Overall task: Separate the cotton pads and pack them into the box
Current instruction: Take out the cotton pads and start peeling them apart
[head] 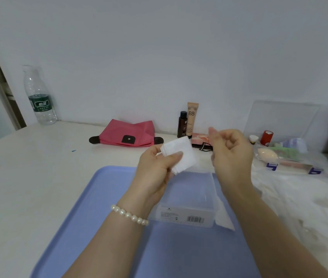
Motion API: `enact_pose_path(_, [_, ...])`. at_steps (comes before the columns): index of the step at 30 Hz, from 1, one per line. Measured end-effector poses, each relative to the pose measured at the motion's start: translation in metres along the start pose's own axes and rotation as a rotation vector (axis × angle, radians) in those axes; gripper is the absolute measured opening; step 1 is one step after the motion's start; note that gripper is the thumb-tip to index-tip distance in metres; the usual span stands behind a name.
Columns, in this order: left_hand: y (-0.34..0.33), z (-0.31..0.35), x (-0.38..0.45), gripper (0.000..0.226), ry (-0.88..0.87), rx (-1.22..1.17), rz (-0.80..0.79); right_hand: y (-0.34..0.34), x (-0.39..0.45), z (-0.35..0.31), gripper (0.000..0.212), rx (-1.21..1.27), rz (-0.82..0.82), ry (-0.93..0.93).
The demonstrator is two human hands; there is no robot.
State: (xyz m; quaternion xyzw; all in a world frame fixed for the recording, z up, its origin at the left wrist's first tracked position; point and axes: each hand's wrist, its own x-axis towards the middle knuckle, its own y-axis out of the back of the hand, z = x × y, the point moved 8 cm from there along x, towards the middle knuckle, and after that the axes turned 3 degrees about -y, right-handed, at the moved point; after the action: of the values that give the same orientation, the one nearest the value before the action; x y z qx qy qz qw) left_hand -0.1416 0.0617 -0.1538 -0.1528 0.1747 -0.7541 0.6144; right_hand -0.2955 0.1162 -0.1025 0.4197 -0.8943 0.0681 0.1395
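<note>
Above tray (99, 217), left hand (155, 169) pinches cotton pads (181, 155).

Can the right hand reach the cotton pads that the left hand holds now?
Probably yes. The right hand is beside the cotton pads in the left hand, and nothing stands between them.

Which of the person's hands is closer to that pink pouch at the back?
Left. The left hand sits just in front of the pink pouch; the right hand is farther off to its right.

water bottle (39, 97) by the wall, pink pouch (127, 135), bb tube (192, 118), dark bottle (182, 124), red roll (266, 138)
</note>
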Motion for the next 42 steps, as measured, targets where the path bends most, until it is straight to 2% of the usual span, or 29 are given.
enact_pose_path(3, [0.007, 0.014, -0.002, 0.028, -0.172, 0.18, 0.096, -0.017, -0.003, -0.005, 0.027, -0.054, -0.219, -0.069])
enact_pose_path(6, [0.002, 0.019, -0.007, 0.042, -0.228, 0.347, 0.045, -0.038, -0.015, 0.002, 0.036, -0.09, -0.367, -0.178])
enact_pose_path(9, [-0.002, 0.021, -0.01, 0.046, -0.149, 0.453, -0.126, -0.043, -0.014, 0.013, 0.047, -0.071, -0.41, -0.338])
enact_pose_path(12, [0.007, 0.028, -0.012, 0.032, 0.004, 0.338, -0.324, -0.053, -0.017, 0.021, 0.049, -0.079, -0.551, -0.504])
enact_pose_path(15, [0.027, 0.034, -0.01, 0.03, 0.067, 0.313, -0.323, -0.07, -0.023, 0.022, 0.032, -0.096, -0.619, -0.554])
enact_pose_path(19, [0.055, 0.039, -0.001, 0.028, -0.032, 0.489, -0.148, -0.089, -0.026, 0.025, 0.012, -0.202, -0.602, -0.519])
enact_pose_path(24, [0.101, 0.05, 0.008, 0.025, -0.188, 0.605, 0.243, -0.094, -0.016, 0.035, 0.02, -0.453, -0.492, -0.367])
enact_pose_path(26, [0.103, 0.039, 0.009, 0.018, -0.136, 0.638, 0.235, -0.095, -0.016, 0.04, 0.014, -0.55, -0.47, -0.309])
enact_pose_path(29, [0.095, 0.022, 0.011, 0.01, -0.05, 0.682, 0.128, -0.1, -0.021, 0.046, 0.01, -0.656, -0.46, -0.243])
enact_pose_path(35, [0.092, 0.018, 0.011, 0.018, -0.026, 0.699, 0.084, -0.118, -0.023, 0.041, 0.007, -0.689, -0.453, -0.178])
enact_pose_path(42, [0.09, 0.017, 0.011, 0.014, -0.04, 0.697, 0.084, -0.127, -0.027, 0.041, 0.011, -0.718, -0.492, -0.151])
